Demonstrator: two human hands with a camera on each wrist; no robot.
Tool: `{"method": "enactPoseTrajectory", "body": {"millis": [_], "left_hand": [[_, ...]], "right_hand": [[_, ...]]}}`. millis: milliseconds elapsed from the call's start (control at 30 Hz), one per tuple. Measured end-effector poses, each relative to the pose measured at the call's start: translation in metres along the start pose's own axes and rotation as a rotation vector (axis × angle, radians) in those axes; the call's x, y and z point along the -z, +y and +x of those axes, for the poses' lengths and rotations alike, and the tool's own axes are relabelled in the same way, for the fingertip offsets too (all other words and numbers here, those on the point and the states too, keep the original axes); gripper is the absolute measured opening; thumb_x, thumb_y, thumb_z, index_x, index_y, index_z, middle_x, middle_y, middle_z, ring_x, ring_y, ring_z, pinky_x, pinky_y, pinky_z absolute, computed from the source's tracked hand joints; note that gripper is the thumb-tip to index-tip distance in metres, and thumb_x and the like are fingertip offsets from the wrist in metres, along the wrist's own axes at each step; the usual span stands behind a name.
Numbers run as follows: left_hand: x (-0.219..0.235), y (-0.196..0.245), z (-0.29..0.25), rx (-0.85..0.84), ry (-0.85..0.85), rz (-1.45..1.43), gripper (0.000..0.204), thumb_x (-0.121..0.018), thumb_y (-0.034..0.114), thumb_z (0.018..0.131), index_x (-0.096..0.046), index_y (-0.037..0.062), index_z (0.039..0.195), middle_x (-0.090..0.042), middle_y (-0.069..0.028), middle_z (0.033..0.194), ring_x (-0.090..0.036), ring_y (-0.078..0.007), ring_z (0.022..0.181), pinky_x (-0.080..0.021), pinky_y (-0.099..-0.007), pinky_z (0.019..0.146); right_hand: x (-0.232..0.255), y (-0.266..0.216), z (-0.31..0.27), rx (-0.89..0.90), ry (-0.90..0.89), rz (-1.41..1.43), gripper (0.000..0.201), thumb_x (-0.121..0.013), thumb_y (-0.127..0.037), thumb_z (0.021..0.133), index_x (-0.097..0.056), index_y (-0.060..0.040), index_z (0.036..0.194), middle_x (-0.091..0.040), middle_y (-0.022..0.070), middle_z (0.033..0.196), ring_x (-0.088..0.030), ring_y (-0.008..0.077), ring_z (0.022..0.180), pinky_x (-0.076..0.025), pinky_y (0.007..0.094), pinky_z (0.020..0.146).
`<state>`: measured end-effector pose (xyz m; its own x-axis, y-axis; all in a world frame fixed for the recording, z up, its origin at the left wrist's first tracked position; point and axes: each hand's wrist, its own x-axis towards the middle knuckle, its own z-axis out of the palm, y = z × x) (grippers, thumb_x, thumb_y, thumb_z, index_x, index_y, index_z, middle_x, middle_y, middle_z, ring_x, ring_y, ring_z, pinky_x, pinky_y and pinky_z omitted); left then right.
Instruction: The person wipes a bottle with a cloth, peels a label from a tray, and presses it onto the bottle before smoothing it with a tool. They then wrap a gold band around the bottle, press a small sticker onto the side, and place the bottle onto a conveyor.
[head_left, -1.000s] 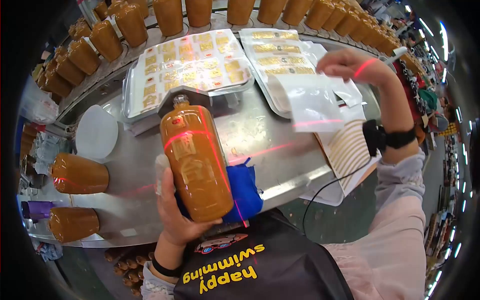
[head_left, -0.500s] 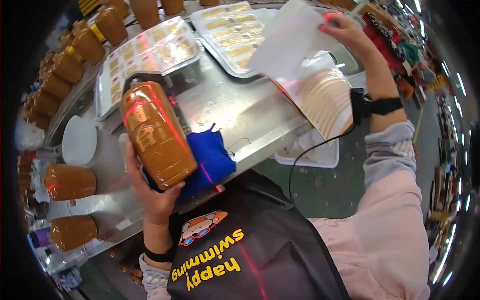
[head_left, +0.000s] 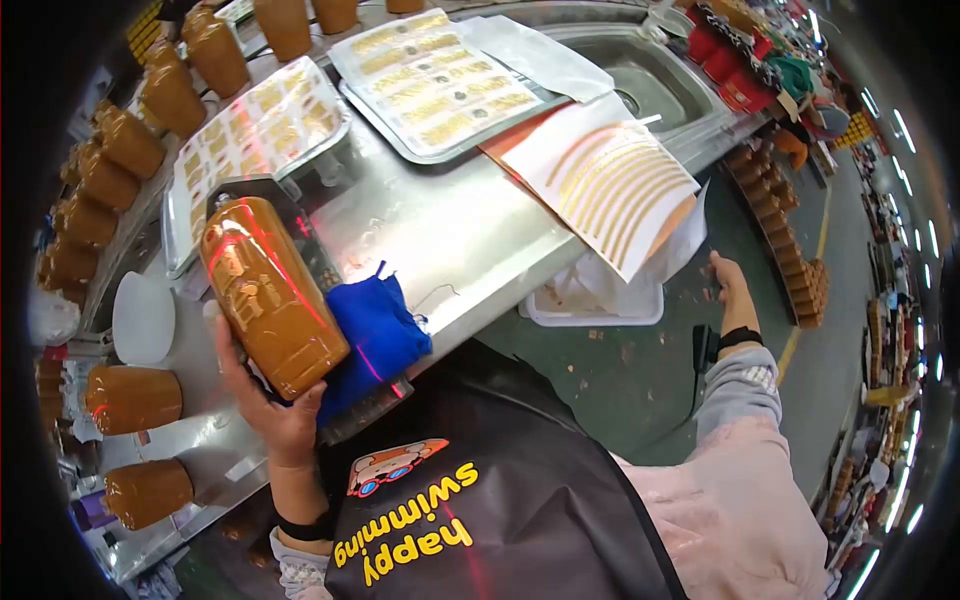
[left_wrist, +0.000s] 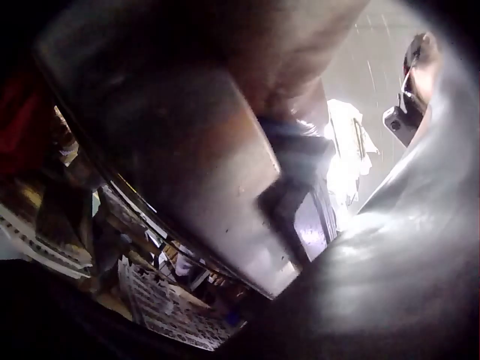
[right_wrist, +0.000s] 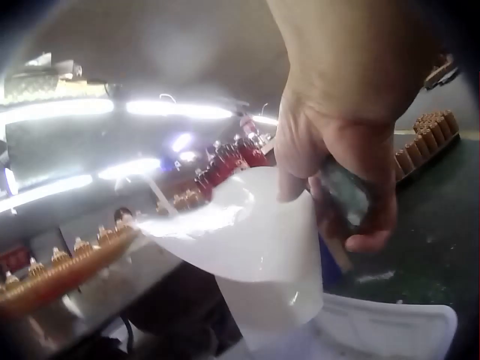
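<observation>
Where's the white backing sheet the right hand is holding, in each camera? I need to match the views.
Head: the white sheet hangs below the table edge at right, above the white bin, by the right hand.
Left wrist: not in it.
Right wrist: centre, white sheet pinched by the right hand.
Shared landmark: the white bin under the sheet.

Black apron (head_left: 520, 520) over the chest, printed with yellow "happy swimming" lettering (head_left: 405, 525) and a small cartoon face patch (head_left: 395, 465) in orange and blue. Pale pink long sleeves (head_left: 745, 500) with a light grey patterned cuff (head_left: 745, 385) on the right arm. Black wristband (head_left: 740, 337) on the right wrist with a black device and cable (head_left: 700, 365) hanging beside it; another black band (head_left: 300, 527) on the left wrist above a greyish cuff (head_left: 295, 575).
</observation>
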<state>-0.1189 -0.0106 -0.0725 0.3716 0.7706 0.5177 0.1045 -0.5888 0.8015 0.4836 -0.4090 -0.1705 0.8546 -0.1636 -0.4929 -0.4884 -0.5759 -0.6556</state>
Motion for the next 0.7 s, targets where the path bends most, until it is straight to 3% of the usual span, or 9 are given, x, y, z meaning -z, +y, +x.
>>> {"method": "enactPoseTrajectory", "body": {"millis": [67, 133, 233, 300, 333, 400, 433, 533, 700], "left_hand": [[0.002, -0.004, -0.003, 0.003, 0.006, 0.011, 0.115, -0.079, 0.059, 0.071, -0.023, -0.0039, 0.150, -0.033, -0.0174, 0.150, -0.035, -0.0282, 0.138, -0.028, -0.0399, 0.113], [0.001, -0.004, -0.003, 0.024, 0.006, -0.011, 0.115, -0.079, 0.058, 0.071, -0.023, -0.0042, 0.150, -0.034, -0.0178, 0.150, -0.036, -0.0286, 0.138, -0.028, -0.0401, 0.113], [0.007, -0.008, -0.005, -0.015, -0.009, 0.077, 0.118, -0.081, 0.058, 0.069, -0.022, -0.0058, 0.149, -0.036, -0.0203, 0.149, -0.037, -0.0297, 0.137, -0.029, -0.0409, 0.113], [0.003, -0.006, -0.005, 0.039, 0.010, 0.011, 0.122, -0.083, 0.059, 0.065, -0.022, -0.0069, 0.148, -0.038, -0.0221, 0.147, -0.039, -0.0309, 0.135, -0.031, -0.0415, 0.112], [0.003, -0.006, -0.007, 0.047, 0.005, 0.009, 0.123, -0.084, 0.059, 0.064, -0.022, -0.0069, 0.148, -0.039, -0.0223, 0.146, -0.041, -0.0312, 0.134, -0.032, -0.0417, 0.111], [0.006, -0.008, -0.010, 0.064, -0.002, 0.007, 0.123, -0.085, 0.058, 0.063, -0.023, -0.0068, 0.148, -0.042, -0.0228, 0.144, -0.044, -0.0319, 0.132, -0.034, -0.0422, 0.110], [0.007, -0.006, -0.006, 0.010, -0.028, 0.053, 0.124, -0.086, 0.056, 0.062, -0.021, -0.0062, 0.148, -0.047, -0.0233, 0.140, -0.050, -0.0329, 0.127, -0.038, -0.0436, 0.107], [0.015, -0.005, -0.011, 0.065, -0.163, 0.007, 0.124, -0.086, 0.051, 0.066, -0.011, 0.0028, 0.152, -0.026, -0.0210, 0.152, -0.037, -0.0331, 0.137, -0.034, -0.0462, 0.111], [0.016, -0.005, 0.002, -0.013, -0.244, 0.037, 0.124, -0.091, 0.036, 0.064, -0.008, 0.0040, 0.150, -0.034, -0.0239, 0.147, -0.045, -0.0374, 0.131, -0.035, -0.0497, 0.111]], "right_hand": [[-0.002, -0.036, -0.013, 0.154, 0.181, 0.071, 0.026, -0.062, -0.035, 0.093, -0.064, -0.0166, 0.110, -0.057, 0.0003, 0.092, -0.053, 0.0195, 0.078, -0.045, 0.0348, 0.055], [0.001, -0.105, -0.034, 0.494, 0.120, -0.030, 0.031, -0.058, -0.033, 0.094, -0.064, -0.0185, 0.120, -0.059, -0.0016, 0.097, -0.053, 0.0140, 0.082, -0.044, 0.0315, 0.057], [-0.031, -0.237, -0.091, 0.932, -0.056, -0.159, 0.034, -0.057, -0.034, 0.095, -0.067, -0.0143, 0.121, -0.061, -0.0025, 0.098, -0.047, 0.0062, 0.070, -0.040, 0.0245, 0.054], [-0.083, -0.312, -0.145, 1.305, -0.221, -0.388, 0.035, -0.059, -0.024, 0.095, -0.063, -0.0064, 0.125, -0.066, 0.0042, 0.113, -0.059, 0.0106, 0.098, -0.048, 0.0270, 0.084], [-0.117, -0.347, -0.145, 1.499, -0.288, -0.526, 0.036, -0.061, -0.022, 0.094, -0.063, -0.0043, 0.125, -0.065, 0.0097, 0.120, -0.060, 0.0194, 0.111, -0.043, 0.0311, 0.098], [-0.194, -0.395, -0.181, 1.740, -0.252, -0.876, 0.040, -0.063, -0.022, 0.090, -0.062, -0.0035, 0.125, -0.064, 0.0206, 0.120, -0.060, 0.0347, 0.112, -0.045, 0.0374, 0.099], [-0.237, -0.415, -0.183, 1.725, -0.292, -0.945, 0.041, -0.063, -0.024, 0.089, -0.062, -0.0040, 0.125, -0.064, 0.0214, 0.119, -0.060, 0.0363, 0.111, -0.046, 0.0385, 0.098], [-0.339, -0.439, -0.214, 1.686, -0.225, -1.162, 0.044, -0.065, -0.026, 0.087, -0.062, -0.0059, 0.125, -0.064, 0.0223, 0.116, -0.059, 0.0393, 0.111, -0.047, 0.0418, 0.097], [-0.444, -0.464, -0.171, 1.651, -0.198, -1.086, 0.041, -0.070, -0.030, 0.078, -0.068, -0.0076, 0.112, -0.067, 0.0217, 0.110, -0.063, 0.0370, 0.103, -0.051, 0.0427, 0.089]]}}
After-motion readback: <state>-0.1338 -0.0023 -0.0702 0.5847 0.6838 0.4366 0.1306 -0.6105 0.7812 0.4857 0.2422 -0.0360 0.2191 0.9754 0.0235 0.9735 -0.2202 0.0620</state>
